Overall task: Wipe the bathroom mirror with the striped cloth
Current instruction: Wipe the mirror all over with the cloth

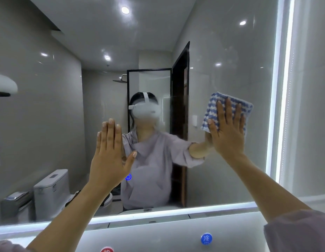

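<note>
On the bathroom wall hangs a big mirror, and a person stands right in front of it. A bright white light strip runs along the bottom edge of the mirror. A second strip runs up its right edge. Below the mirror is a smooth white panel with a round blue sticker and a round red sticker on it.

Inside the mirror I can see the room behind us. It has shiny grey walls and small round ceiling lights. Near the mirror's middle are a shower head, a glass shower screen with a black frame, and a dark door. A white toilet shows low on the mirror's left side. A little blue button glows low in the mirror's middle.

The striped cloth is on the right part of the mirror, about halfway up, near the second strip but not touching it. It is folded into a square. It has blue and white wavy stripes and looks soft and fluffy.

The right hand lies flat on the cloth. Its fingers are straight and spread out, pressing the cloth against the glass, with none curled round it. The cloth peeks out above the fingertips and on both sides.

The left hand is held up flat at the mirror's lower middle. Its fingers are straight and close together, the thumb sticks out, and it holds nothing. I cannot tell if it touches the glass. A lilac sleeve covers the right upper arm.
</note>
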Motion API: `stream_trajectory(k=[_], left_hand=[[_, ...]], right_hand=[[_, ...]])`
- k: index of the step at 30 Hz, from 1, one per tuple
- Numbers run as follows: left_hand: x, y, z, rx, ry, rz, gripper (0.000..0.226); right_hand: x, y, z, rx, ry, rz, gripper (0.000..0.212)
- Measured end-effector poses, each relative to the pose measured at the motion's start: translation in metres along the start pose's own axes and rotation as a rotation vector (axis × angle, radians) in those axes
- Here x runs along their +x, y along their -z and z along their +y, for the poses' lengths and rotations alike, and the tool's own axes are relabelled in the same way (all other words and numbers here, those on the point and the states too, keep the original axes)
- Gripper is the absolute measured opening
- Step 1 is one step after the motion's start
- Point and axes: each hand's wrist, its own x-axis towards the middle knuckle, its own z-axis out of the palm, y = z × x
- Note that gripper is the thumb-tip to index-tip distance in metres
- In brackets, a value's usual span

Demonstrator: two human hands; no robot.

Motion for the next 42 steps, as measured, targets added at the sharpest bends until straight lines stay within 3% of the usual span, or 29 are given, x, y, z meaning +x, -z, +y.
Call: stream_trajectory(k=[8,15,19,25,32,39,42], left_hand=[[0.000,-0.004,-0.001,0.001,-0.015,0.019,0.088],[-0.001,-0.010,-0.004,0.032,-0.019,0.054,0.088],[-0.001,-0.013,-0.005,0.048,-0.014,0.048,0.088],[-0.001,-0.014,-0.005,0.063,0.012,0.029,0.089],[-0.001,-0.008,-0.003,0.072,0.001,0.030,0.088],[-0.001,-0.006,-0.001,0.079,-0.005,0.038,0.088],[-0.001,-0.005,-0.001,0.084,-0.003,0.025,0.088]], right_hand=[[0.013,0.002,-0.032,0.063,-0.130,0.020,0.071],[0.052,0.010,-0.072,0.006,-0.070,0.051,0.069],[0.055,0.010,-0.116,0.024,0.047,0.091,0.066],[0.031,-0.006,-0.171,0.017,0.380,0.064,0.067],[0.046,0.006,-0.120,-0.080,0.509,0.071,0.067],[0.066,0.013,-0.050,-0.102,0.348,0.097,0.066],[0.074,0.016,-0.025,-0.082,0.162,0.077,0.070]])
